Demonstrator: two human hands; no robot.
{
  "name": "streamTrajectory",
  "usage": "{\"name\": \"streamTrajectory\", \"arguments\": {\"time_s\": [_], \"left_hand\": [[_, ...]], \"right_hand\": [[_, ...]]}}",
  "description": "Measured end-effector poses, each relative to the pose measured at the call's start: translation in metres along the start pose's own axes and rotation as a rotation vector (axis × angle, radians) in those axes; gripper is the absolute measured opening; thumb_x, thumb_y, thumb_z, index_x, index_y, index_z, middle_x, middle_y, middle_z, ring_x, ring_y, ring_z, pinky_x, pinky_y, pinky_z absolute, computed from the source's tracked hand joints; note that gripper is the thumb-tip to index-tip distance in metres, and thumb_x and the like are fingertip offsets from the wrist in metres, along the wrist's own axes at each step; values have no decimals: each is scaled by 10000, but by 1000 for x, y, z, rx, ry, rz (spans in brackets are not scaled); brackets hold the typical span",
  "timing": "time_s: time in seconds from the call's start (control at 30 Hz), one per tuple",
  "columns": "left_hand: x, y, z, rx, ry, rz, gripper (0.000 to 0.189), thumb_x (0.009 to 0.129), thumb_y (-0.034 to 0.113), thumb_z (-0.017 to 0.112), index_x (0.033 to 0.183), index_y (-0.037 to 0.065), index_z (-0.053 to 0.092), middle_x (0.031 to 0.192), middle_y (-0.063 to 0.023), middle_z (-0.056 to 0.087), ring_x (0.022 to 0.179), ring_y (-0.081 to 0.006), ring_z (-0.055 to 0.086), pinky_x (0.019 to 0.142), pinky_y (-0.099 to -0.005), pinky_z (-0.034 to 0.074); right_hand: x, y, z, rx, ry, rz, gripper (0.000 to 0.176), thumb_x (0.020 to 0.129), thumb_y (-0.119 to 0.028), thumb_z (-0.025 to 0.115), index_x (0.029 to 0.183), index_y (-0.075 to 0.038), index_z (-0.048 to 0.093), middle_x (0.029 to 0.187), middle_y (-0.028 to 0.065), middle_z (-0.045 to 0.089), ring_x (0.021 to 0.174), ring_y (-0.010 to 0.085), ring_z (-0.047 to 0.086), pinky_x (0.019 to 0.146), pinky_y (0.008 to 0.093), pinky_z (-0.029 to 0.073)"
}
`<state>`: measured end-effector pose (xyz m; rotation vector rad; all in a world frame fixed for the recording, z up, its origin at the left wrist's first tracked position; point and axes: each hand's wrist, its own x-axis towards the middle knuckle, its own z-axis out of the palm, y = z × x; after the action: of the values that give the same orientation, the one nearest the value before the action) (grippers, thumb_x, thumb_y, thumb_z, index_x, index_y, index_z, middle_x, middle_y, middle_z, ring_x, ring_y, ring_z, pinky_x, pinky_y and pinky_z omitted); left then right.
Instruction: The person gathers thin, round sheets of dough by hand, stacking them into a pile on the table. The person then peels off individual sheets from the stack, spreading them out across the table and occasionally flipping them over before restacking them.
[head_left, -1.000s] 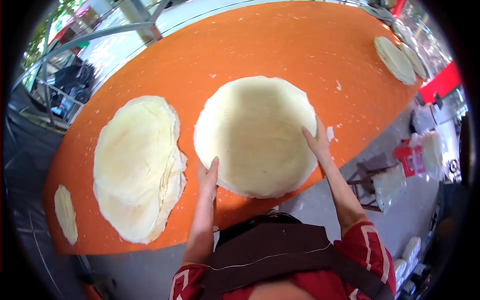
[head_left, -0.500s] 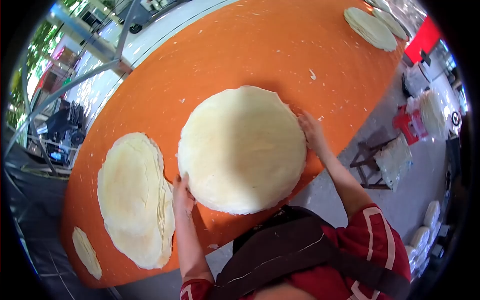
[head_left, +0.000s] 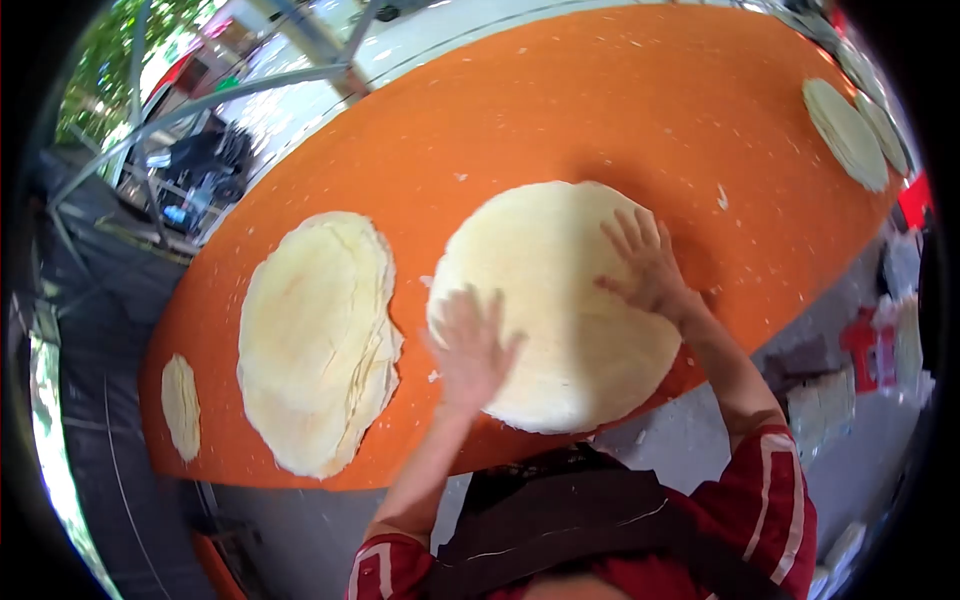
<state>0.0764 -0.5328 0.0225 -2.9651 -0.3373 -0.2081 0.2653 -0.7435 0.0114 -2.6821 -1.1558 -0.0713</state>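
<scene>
A large round pale stack of thin flat sheets (head_left: 560,290) lies on the orange table (head_left: 560,110) right in front of me. My left hand (head_left: 470,350) rests flat on its near left part, fingers spread, blurred. My right hand (head_left: 645,265) lies flat on its right part, fingers spread. Neither hand grips anything.
A second round stack (head_left: 315,335) lies to the left, with a small flat piece (head_left: 180,405) beyond it near the table's left end. More flat rounds (head_left: 845,130) sit at the far right. Metal poles and clutter stand behind the table; stools and bags are on the floor at right.
Both hands have moved from the rim of the stack onto its top, palms down. The view has shifted a little.
</scene>
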Motion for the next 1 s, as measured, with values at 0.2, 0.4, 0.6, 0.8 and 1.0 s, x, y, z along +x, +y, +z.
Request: {"name": "streamTrajectory", "arguments": {"time_s": [0.2, 0.4, 0.6, 0.8, 1.0], "left_hand": [[-36, 1, 50, -296, -112, -28, 672, 855, 508, 433, 1392, 145, 255, 1442, -227, 117, 1331, -421, 74, 967, -681, 55], [-63, -82, 7, -832, 226, -249, 618, 774, 203, 644, 1296, 35, 359, 1382, -240, 236, 1286, -402, 224, 1036, -521, 209], [-177, -241, 49, -1387, 845, -952, 259, 750, -52, 606, 991, 9, 531, 835, -16, 511, 720, -57, 463, 643, -175, 420], [-225, -323, 58, -1983, 794, -1075, 325, 760, -95, 553, 1073, -37, 488, 904, -79, 564, 803, -162, 570, 753, -270, 483], [-211, -361, 47, -1821, 445, -1134, 452, 737, -3, 630, 1133, -52, 417, 886, -106, 553, 668, -151, 550, 598, -255, 473]], "right_hand": [[-6, -28, 17, -107, -178, 29, 705, 818, -574, 408, 1376, -158, 298, 1465, 129, 141, 1354, 341, 58, 1078, 503, 54], [26, -35, -8, -203, -252, 74, 681, 726, -418, 642, 1270, -64, 435, 1353, 162, 369, 1282, 338, 269, 1012, 555, 182], [93, -250, -11, 73, 239, -552, 60, 623, 29, 519, 633, -24, 492, 681, 152, 533, 692, 365, 520, 634, 441, 437], [133, -465, 110, 64, 209, -937, 263, 729, -62, 491, 984, -7, 520, 1038, 178, 526, 1018, 331, 494, 881, 401, 385], [189, -484, 118, 104, 13, -873, 391, 690, -74, 540, 1069, 14, 511, 875, 158, 574, 800, 289, 583, 737, 371, 471]]}}
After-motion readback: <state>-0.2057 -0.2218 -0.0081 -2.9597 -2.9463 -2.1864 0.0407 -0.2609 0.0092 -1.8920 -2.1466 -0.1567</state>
